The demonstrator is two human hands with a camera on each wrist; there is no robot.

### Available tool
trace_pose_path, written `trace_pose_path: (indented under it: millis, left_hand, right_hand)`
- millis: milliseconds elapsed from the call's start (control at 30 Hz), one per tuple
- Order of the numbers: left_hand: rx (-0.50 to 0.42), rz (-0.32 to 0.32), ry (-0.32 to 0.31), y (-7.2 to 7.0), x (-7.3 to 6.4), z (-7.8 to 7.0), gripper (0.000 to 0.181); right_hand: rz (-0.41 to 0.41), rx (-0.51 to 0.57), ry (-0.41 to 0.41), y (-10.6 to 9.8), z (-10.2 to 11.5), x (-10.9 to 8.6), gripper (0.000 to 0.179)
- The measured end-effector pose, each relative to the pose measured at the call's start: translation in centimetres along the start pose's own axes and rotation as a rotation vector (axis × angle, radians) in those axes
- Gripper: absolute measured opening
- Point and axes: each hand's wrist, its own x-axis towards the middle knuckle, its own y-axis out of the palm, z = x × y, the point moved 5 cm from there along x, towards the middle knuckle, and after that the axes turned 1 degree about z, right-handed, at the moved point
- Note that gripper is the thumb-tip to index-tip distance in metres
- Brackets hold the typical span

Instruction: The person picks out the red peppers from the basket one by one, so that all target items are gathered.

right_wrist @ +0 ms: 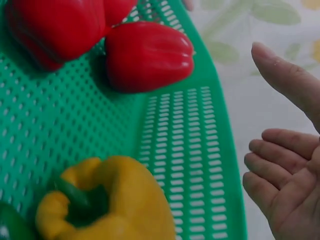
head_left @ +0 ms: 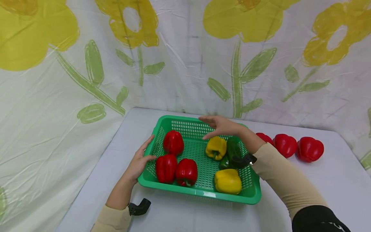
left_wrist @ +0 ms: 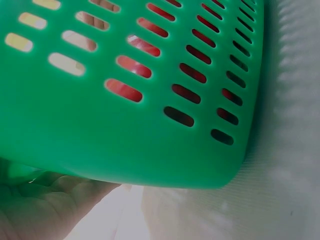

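Note:
A green plastic basket [head_left: 203, 192] with slotted walls stands on the table. At its left side, my left hand [head_left: 139, 162] holds the rim, thumb over the edge and fingers along the outside; the left wrist view shows that hand [left_wrist: 55, 202] under the rim. Over the basket's far side, my right hand [head_left: 218, 125] is held with fingers extended and thumb apart, nothing in it. Below it lies a yellow bell pepper [head_left: 215, 147], beside dark green peppers [head_left: 233, 149]. Another yellow bell pepper [head_left: 228, 181] sits at the near right. Three red bell peppers [head_left: 173, 142] fill the left part.
To the right of the basket, red bell peppers [head_left: 309, 149] lie in a row on the white table [head_left: 324, 190], one partly hidden by my right arm. A curtain [head_left: 185, 64] with yellow flowers hangs behind and to the left.

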Motion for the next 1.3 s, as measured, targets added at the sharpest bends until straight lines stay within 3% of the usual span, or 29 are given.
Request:
trace_pose_path:
  millis: [533,733,1167,1300]
  left_hand:
    - [-0.004,-0.011,-0.015,0.0,0.0,0.0,0.073]
    - [0.013,-0.009,-0.006,0.0,0.0,0.0,0.073]
    - [0.004,-0.003,-0.006,-0.1,0.1,0.0,0.074]
    - [0.006,-0.005,-0.009,0.0,0.0,0.0,0.074]
  right_hand:
    - [0.13,0.085,0.155,3.4,-1.5,4.5,0.079]
    - [0.145,0.057,0.215,4.5,-2.4,5.8,0.077]
    - [0.118,-0.032,0.246,6.3,-3.3,8.0,0.075]
    - [0.121,-0.019,0.224,7.0,-3.1,8.5,0.064]
